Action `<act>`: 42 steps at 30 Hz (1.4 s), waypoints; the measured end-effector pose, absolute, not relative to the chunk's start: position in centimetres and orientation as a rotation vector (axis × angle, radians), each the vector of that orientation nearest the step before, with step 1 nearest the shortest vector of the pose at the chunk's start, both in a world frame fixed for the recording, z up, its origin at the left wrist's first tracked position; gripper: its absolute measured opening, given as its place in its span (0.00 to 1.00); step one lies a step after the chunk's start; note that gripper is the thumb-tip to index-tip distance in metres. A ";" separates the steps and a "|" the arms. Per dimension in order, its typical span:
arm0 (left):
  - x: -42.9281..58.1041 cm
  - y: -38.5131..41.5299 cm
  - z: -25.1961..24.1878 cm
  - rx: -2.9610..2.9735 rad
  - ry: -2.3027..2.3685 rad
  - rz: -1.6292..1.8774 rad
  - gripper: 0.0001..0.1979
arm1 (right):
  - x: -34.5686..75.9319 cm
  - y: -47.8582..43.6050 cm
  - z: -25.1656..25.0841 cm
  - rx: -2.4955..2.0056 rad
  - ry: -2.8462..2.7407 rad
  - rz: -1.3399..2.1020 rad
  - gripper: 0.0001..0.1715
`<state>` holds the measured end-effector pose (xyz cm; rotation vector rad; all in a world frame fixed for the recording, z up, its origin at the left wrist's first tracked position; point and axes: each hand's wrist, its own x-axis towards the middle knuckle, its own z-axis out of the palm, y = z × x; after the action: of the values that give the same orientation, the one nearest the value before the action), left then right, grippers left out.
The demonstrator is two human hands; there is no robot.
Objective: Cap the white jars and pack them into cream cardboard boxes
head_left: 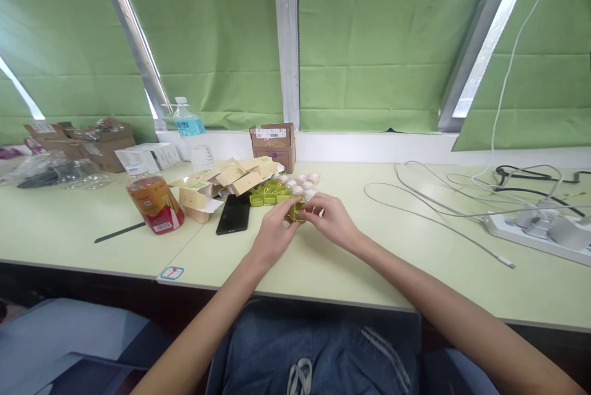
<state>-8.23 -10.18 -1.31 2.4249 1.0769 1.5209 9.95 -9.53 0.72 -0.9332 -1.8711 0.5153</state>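
My left hand (273,232) and my right hand (331,218) meet over the pale green desk (323,259), both pinching one small lime-green plastic piece (296,213) between the fingertips. Just beyond the hands lies a cluster of similar green pieces (268,195) and several small pale round items (300,184). A black phone (234,215) lies flat just left of my left hand. Folded tan cardboard cartons (231,176) are heaped behind it.
A red jar (154,203) and a black pen (120,232) lie at left, a water bottle (189,136) and brown boxes (273,143) by the window. White and black cables (438,198) run to a power strip (540,232) at right.
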 end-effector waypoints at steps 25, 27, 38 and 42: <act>-8.6 -10.0 -1.5 2.437 1.059 1.497 0.21 | 10.0 -8.9 -0.7 -0.677 -2.020 0.204 0.15; -8.5 -10.0 -1.5 2.429 1.051 1.511 0.21 | 10.1 -8.7 -0.7 -0.654 -2.051 0.163 0.15; -8.2 -10.2 -1.2 2.420 1.012 1.608 0.20 | 10.2 -8.7 -0.4 -0.641 -2.134 -0.085 0.18; -8.1 -10.2 -1.2 2.419 1.012 1.615 0.20 | 10.0 -9.1 -0.2 -0.680 -2.132 -0.134 0.18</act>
<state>-8.13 -10.19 -1.16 2.4186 1.0122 1.6154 10.00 -9.11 -0.25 -0.6799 -2.1322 -0.1343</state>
